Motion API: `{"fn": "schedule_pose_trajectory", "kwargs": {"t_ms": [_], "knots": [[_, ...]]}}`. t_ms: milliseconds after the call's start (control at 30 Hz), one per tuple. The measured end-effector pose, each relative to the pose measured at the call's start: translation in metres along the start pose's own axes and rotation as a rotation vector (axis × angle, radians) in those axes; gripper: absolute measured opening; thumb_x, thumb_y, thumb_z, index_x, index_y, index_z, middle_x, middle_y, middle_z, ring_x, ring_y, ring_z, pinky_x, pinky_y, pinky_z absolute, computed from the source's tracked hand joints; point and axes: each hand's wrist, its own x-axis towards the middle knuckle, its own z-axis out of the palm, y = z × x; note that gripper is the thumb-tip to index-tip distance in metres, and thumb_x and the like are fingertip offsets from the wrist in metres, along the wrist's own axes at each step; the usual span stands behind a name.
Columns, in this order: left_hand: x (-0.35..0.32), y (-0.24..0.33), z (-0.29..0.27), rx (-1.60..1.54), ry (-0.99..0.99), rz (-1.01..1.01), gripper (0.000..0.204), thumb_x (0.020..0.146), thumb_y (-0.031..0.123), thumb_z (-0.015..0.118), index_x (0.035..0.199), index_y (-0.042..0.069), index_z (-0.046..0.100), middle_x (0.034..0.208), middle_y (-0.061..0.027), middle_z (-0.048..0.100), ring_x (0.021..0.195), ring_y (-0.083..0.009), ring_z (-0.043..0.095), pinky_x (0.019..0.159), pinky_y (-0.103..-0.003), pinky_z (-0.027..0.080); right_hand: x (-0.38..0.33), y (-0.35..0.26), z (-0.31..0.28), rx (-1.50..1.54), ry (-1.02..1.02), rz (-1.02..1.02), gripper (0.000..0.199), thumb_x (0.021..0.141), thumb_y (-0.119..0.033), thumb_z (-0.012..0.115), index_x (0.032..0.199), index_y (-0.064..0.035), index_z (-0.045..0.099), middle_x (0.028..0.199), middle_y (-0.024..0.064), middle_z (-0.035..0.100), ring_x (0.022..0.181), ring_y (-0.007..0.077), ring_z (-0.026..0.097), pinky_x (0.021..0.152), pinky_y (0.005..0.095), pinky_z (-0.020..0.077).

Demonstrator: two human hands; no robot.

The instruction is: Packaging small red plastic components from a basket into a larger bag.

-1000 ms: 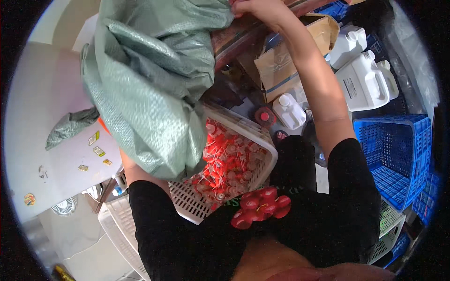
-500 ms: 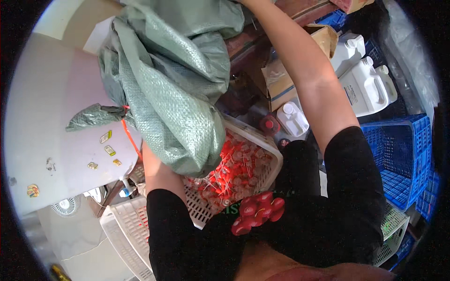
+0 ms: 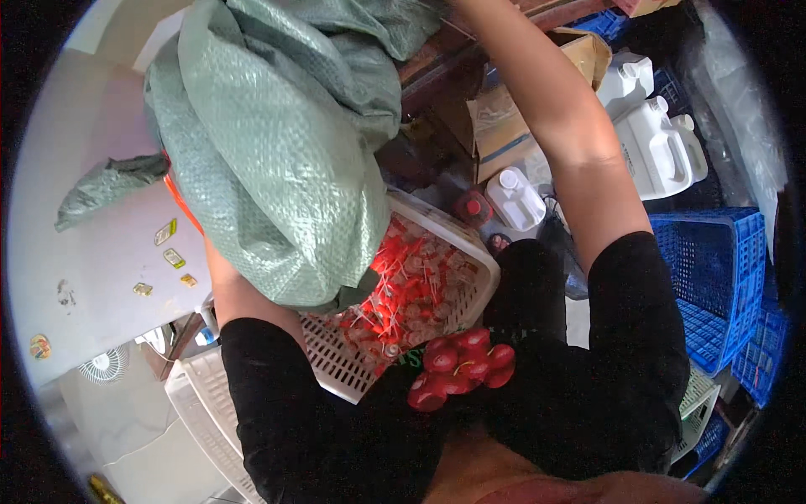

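Note:
A large green woven sack [image 3: 277, 160] hangs bunched up in front of me, its gathered tail bound with an orange-red tie [image 3: 181, 200]. My left forearm [image 3: 252, 292] goes up behind the sack, so my left hand and its fingers are hidden. On the other side, my right forearm [image 3: 554, 101] reaches past the top edge, taking the hand out of view near the sack's upper right. Below the sack stands a white slotted basket [image 3: 487, 267]. Inside lie many small red pieces with clear, rounded parts [image 3: 411, 290], partly covered by the sack.
White jugs [image 3: 655, 151] and an open cardboard box [image 3: 504, 126] stand at the right, above blue crates [image 3: 718, 286]. A smaller white jug [image 3: 515, 200] sits beyond the basket. At the left is a pale panel with stickers [image 3: 101, 244]; another white basket [image 3: 210, 391] stands below it.
The sack has shifted left and swung round, its tied tail moving farther left. My left forearm has moved left with it. My right arm stays stretched toward the top edge.

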Motion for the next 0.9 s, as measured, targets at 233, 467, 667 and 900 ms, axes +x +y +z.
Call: {"fn": "schedule_pose_trajectory", "kwargs": {"t_ms": [233, 467, 667, 900], "knots": [[-0.007, 0.009, 0.005, 0.067, 0.039, 0.000, 0.029, 0.088, 0.026, 0.052, 0.108, 0.004, 0.052, 0.088, -0.0074, 0.057, 0.076, -0.0169, 0.053, 0.066, -0.028, 0.045, -0.029, -0.004, -0.010, -0.004, 0.107, -0.088, 0.024, 0.071, -0.016, 0.058, 0.088, 0.0020, 0.057, 0.081, 0.0200, 0.058, 0.077, 0.0303, 0.057, 0.069, 0.0365, 0.0441], [-0.012, 0.031, 0.011, 0.140, 0.076, 0.024, 0.028, 0.088, 0.026, 0.053, 0.105, 0.004, 0.054, 0.085, -0.0070, 0.058, 0.073, -0.0166, 0.054, 0.064, -0.028, 0.045, -0.102, -0.032, -0.038, -0.393, 0.420, 0.149, 0.040, 0.070, -0.023, 0.065, 0.103, -0.0011, 0.058, 0.094, 0.0190, 0.060, 0.090, 0.0348, 0.056, 0.080, 0.0392, 0.0451], [-0.025, 0.061, 0.003, 0.210, 0.146, 0.045, 0.027, 0.087, 0.026, 0.053, 0.104, 0.004, 0.055, 0.083, -0.0067, 0.059, 0.070, -0.0163, 0.054, 0.062, -0.028, 0.045, -0.085, -0.002, -0.013, -0.481, 0.301, 0.275, 0.029, 0.070, -0.015, 0.063, 0.095, -0.0011, 0.059, 0.089, 0.0224, 0.060, 0.087, 0.0380, 0.057, 0.077, 0.0405, 0.0460], [-0.054, 0.104, -0.017, 0.325, 0.267, 0.031, 0.026, 0.087, 0.026, 0.054, 0.101, 0.004, 0.057, 0.080, -0.0063, 0.060, 0.067, -0.0160, 0.055, 0.060, -0.028, 0.045, -0.074, 0.020, -0.014, -0.414, 0.403, 0.235, 0.017, 0.071, -0.005, 0.060, 0.088, 0.0007, 0.060, 0.083, 0.0214, 0.061, 0.080, 0.0348, 0.060, 0.071, 0.0379, 0.0481]]}}
